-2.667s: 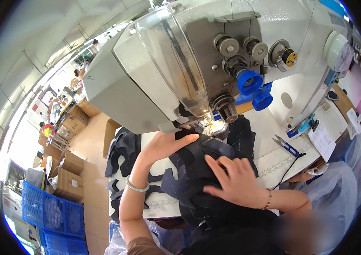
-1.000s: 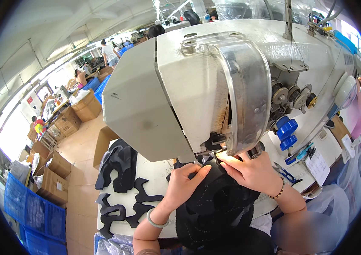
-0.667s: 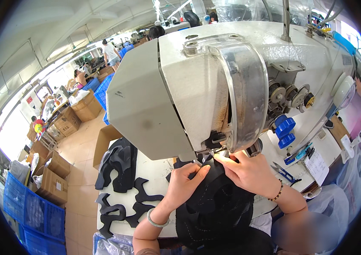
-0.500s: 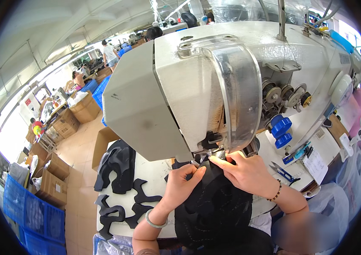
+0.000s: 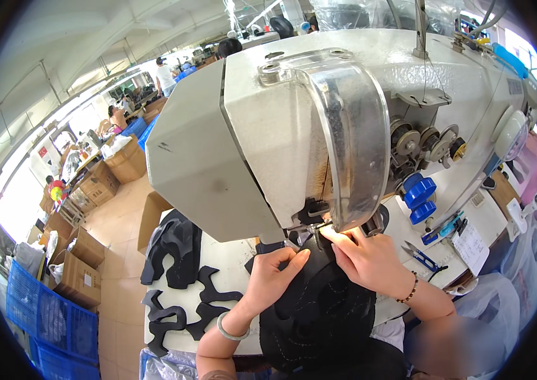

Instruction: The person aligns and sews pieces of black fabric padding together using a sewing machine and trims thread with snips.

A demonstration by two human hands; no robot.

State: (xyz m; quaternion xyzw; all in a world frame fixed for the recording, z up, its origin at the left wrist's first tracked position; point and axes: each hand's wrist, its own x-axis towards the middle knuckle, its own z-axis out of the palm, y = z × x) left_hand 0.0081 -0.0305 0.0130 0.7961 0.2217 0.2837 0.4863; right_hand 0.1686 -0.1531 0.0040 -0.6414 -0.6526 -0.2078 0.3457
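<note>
A black stitched fabric piece [image 5: 319, 304] hangs down from the needle area of a large white sewing machine [image 5: 281, 114] toward me. My left hand [image 5: 274, 275], with a pale bangle at the wrist, pinches its upper left edge between thumb and curled forefinger. On the other side my right hand [image 5: 369, 259], wearing a beaded bracelet, has its fingers bent and gripping the top of the fabric. Its fingertips are close beside the presser foot [image 5: 314, 226]. The needle tip and the edge under the foot are hidden by the machine and fingers.
Left of my hands, several cut black pieces [image 5: 170, 313] and a black stack [image 5: 174, 250] lie on the white table. Thread snips [image 5: 421, 256] and a written paper [image 5: 469, 246] lie to the right. Cardboard boxes [image 5: 80, 275] and blue crates [image 5: 43, 304] stand on the floor.
My right hand has shifted slightly rightward and its fingertips sit closer under the clear guard. The left thumb has edged a little to the right. The whole view has tilted slightly.
</note>
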